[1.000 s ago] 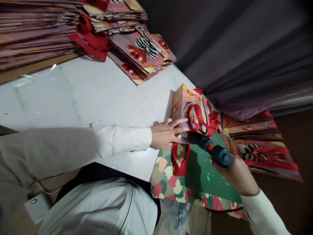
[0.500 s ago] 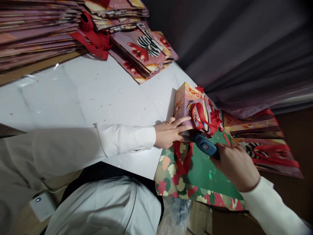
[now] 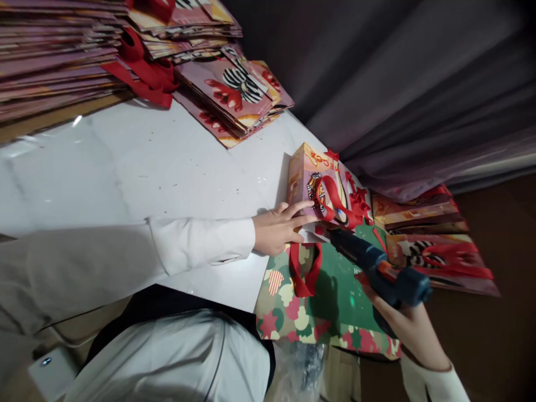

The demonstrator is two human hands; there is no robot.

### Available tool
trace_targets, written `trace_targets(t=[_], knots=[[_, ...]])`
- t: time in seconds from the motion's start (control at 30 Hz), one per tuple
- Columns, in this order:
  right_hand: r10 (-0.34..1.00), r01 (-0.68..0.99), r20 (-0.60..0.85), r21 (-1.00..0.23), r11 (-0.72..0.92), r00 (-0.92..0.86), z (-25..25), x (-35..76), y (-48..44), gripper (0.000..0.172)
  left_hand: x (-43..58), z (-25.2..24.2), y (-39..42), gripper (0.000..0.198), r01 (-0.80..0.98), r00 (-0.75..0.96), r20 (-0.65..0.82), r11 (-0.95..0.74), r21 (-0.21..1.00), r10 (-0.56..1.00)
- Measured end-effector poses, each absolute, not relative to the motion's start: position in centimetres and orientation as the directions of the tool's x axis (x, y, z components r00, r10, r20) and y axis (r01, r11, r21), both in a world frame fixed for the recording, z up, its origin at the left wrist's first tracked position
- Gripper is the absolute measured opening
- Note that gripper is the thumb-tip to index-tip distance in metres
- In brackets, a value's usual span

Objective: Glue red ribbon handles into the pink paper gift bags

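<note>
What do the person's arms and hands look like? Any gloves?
No gloves: the left hand and right hand are bare. Both arms wear long, plain whitish sleeves ending in cuffs at the wrists. No watch or ring shows.

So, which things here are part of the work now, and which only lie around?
In use: left hand pressing the small pink bag; right hand holding the blue glue gun, nozzle at that bag.
Lying about: green bag underneath; stacks of flat bags on the white table.
</note>
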State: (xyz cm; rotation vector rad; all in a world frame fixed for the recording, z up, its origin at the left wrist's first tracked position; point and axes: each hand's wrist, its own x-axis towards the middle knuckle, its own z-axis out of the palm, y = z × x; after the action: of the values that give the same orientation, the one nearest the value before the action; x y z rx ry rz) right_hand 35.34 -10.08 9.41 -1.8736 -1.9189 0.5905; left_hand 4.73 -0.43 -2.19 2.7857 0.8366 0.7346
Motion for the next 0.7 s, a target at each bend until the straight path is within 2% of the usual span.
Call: trace_targets(t=[0.1, 0.2, 0.4, 0.6, 0.7], knots=[[0.997, 0.774, -0.037, -0.628, -0.080, 0.073, 8.4, 35.8, -10.8, 0.038, 4.6, -2.0, -0.4, 0.046, 0.482, 0.739, 0.392, -0.837, 0.260, 0.548], [0.994, 0.733, -0.075, -0.671, -0.111, 0.082, 7.5, 36.1, -10.0, 0.037, 4.3, -1.7, -0.4, 0.049, 0.487, 0.751, 0.372, -0.838, 0.248, 0.546], [0.982, 0.632, -0.167, -0.771, -0.077, -0.084, 5.8, 35.3, -6.7, 0.038, 4.0, -1.4, -0.4, 0.058, 0.493, 0.777, 0.317, -0.839, 0.232, 0.544], [0.951, 0.624, -0.180, -0.781, 0.018, -0.253, 4.7, 34.5, -3.7, 0.023, 3.8, -1.2, -0.4, 0.059, 0.505, 0.781, 0.294, -0.834, 0.222, 0.551], [0.940, 0.607, -0.147, -0.791, 0.075, -0.307, 4.0, 34.6, -2.8, 0.031, 3.7, -1.2, -0.3, 0.058, 0.505, 0.782, 0.295, -0.835, 0.218, 0.549]])
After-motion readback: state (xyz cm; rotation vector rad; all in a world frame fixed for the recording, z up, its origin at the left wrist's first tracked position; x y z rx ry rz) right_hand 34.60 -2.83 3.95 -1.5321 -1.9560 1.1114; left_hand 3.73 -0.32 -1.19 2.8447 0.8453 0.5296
